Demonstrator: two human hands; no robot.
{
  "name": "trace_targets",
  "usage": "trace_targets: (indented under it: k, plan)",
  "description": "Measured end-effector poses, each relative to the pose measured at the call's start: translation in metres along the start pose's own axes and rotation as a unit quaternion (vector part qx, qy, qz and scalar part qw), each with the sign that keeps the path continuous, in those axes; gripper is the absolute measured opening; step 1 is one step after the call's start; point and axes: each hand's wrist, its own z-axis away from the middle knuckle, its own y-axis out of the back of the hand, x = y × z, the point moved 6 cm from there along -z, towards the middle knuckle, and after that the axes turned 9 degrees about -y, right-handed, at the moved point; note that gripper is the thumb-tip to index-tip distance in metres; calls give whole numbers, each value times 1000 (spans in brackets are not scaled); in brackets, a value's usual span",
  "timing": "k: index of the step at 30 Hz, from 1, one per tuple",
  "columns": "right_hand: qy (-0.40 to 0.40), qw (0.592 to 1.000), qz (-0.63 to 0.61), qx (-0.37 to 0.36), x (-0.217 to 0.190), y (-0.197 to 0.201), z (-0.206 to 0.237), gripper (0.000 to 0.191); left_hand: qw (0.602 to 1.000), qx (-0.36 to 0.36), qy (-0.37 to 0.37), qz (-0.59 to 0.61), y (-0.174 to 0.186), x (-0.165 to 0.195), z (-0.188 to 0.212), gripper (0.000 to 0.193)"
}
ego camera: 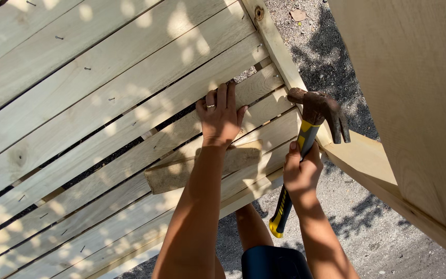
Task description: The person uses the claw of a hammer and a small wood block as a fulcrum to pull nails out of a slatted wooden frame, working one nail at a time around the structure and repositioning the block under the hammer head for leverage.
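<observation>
So the left hand [220, 116] is laid flat on a pale slat [130, 116] of the slatted wood panel [52, 77], fingers together and stretched out, holding nothing, just pressing the board down. Just below the wrist there's a darker loose offcut of wood [202, 168] lying across the slats. To the right of those fingers the right hand [301, 173] is wrapped tight around the yellow-and-black handle of a claw hammer [305, 139], choked up high, thumb running along the grip. The rusty head sits just above that thumb, right by the frame rail [280, 51] at the panel's edge.

If I were doing this bit, I'd keep the flat hand well back from wherever the head lands and maybe slide the grip lower for a cleaner swing. That's only my read though.

Stuff I can't make out: no nail visible under either hand, so the strike spot is a guess. The left palm covers part of the slat. The big pale board [419, 103] on the right runs out of frame, and dappled shade blurs the small nail heads on the left.
</observation>
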Motion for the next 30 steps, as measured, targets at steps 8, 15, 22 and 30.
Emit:
trace_targets:
  k: [8,15,22,30]
  plan:
    - [66,981,176,40,-17,2,-9,22,1000,-5,19,6,-2,2,2,69]
    - [106,975,194,29,-33,-15,-25,20,999,-22,29,35,-4,0,1,69]
    - [31,997,71,30,-34,-5,-15,20,996,-78,43,31,-12,0,1,69]
    - [78,985,153,12,-40,-15,-24,14,991,-127,47,20,-21,1,1,68]
